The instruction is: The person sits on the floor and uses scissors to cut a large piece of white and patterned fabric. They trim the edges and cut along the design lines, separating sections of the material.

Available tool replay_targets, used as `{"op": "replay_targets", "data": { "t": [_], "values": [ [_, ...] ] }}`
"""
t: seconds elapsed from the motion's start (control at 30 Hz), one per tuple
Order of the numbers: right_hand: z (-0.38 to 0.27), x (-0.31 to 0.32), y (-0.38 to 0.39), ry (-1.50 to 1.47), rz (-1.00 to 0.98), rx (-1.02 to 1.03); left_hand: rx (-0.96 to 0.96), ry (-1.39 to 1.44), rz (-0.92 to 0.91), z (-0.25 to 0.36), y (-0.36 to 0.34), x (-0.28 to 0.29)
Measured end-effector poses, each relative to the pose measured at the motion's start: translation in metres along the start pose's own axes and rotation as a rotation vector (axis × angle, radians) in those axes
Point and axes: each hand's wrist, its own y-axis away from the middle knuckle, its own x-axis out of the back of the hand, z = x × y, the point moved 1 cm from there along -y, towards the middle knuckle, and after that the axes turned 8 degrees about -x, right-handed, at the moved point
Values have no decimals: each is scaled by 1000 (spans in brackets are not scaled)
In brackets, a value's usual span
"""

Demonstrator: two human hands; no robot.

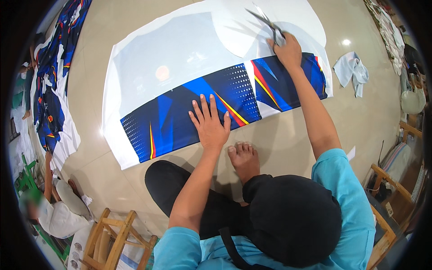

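Note:
A white sheet (166,36) lies on the tiled floor with a folded-over band of printed blue fabric (171,126), patterned with red, yellow and white dots, along its near side. My left hand (209,121) lies flat on this band, fingers apart. My right hand (286,51) grips black-handled scissors (265,21) over the far right part of the sheet, their blades pointing away to the upper left. My bare foot (243,159) rests on the floor just below the band.
A small pale cloth scrap (346,69) lies at right. Printed fabric piles (58,72) lie at left, where a co-worker (63,211) sits. A wooden stool (108,234) stands at lower left; wooden furniture (387,180) and more cloth line the right side.

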Motion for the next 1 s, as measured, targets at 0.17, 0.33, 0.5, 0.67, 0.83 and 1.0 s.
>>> {"op": "replay_targets", "data": {
  "t": [0.17, 0.33, 0.5, 0.67, 0.83, 1.0],
  "values": [
    [76, 59, 83, 2, -154, -113, -9, 19, 4, -1, 1, -1],
    [155, 133, 225, 107, -91, -258, -10, 28, -11, -6, 4, 2],
    [266, 238, 371, 225, 108, -598, -16, 54, 0, -1, 1, -7],
    [266, 270, 451, 199, 214, -802, -38, 63, 34, 4, 1, -8],
    [240, 249, 423, -124, 139, -788, -21, 160, 97, 73, -6, -31],
    [130, 156, 291, -253, -61, -472, -120, 305, -15, 118, -8, -34]
  ]
}}
